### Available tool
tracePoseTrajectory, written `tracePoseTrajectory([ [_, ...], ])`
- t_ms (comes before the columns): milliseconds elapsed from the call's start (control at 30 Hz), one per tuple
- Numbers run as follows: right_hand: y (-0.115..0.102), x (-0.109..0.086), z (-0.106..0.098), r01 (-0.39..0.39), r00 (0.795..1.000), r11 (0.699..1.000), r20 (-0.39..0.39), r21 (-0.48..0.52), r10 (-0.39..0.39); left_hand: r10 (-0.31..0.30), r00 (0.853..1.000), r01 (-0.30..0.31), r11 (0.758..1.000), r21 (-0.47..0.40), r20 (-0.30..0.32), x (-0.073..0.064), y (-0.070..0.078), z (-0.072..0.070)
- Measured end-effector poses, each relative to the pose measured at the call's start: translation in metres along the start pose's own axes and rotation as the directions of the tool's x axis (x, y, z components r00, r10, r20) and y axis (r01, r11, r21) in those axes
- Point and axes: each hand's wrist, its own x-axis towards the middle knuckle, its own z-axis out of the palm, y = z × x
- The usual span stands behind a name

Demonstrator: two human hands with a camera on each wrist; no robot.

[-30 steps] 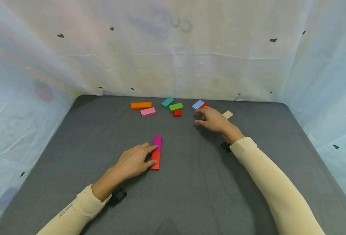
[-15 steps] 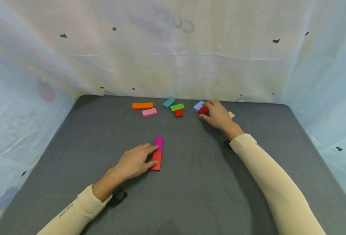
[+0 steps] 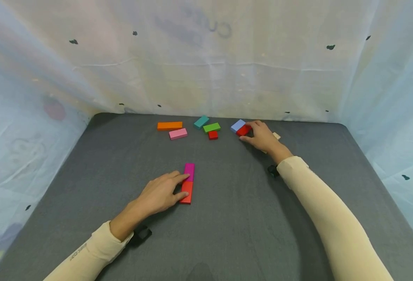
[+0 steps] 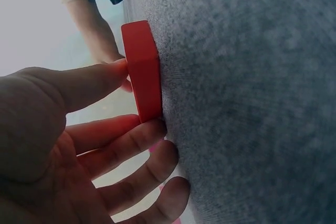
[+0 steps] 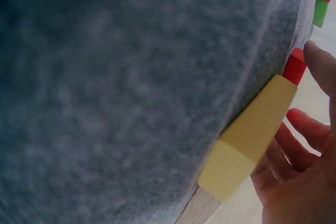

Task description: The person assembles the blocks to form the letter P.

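Note:
My left hand (image 3: 160, 193) rests against two blocks lying end to end, its index finger on the magenta block (image 3: 189, 169) and its thumb on the bright red block (image 3: 187, 189). In the left wrist view the thumb touches the red block (image 4: 142, 66), while the other fingers extend loosely beyond it. Farther back, my right hand (image 3: 262, 138) spreads thumb and index finger at the right end of a dark red block (image 3: 242, 130), which lies against a light blue block (image 3: 238, 125). Below this hand sits a yellow block (image 5: 252, 129), mostly hidden in the head view.
A pale wooden block (image 3: 276, 136) shows beside the right hand. Along the back lie orange (image 3: 169, 126), pink (image 3: 178, 134), teal (image 3: 201, 121), green (image 3: 211, 127) and small red (image 3: 213, 135) blocks. A pale curtain (image 3: 192, 58) hangs behind the grey table (image 3: 220, 234).
My right hand has shifted rightward from over the dark red block to its right end, uncovering more of it. The left hand stays on its two blocks.

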Motion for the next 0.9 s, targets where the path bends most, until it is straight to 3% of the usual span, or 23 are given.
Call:
tracePoseTrajectory([
  [267,0.0003,0.0027,0.0013,-0.002,0.999,0.999,0.049,-0.043,0.005,0.005,1.0,-0.005,1.0,-0.002,0.001,-0.0005,0.001,-0.0003],
  [900,-0.0015,-0.0052,-0.0002,0.034,0.999,0.999,0.006,0.002,-0.034,0.02,1.0,-0.02,1.0,-0.005,-0.01,-0.002,0.0006,-0.0013],
])
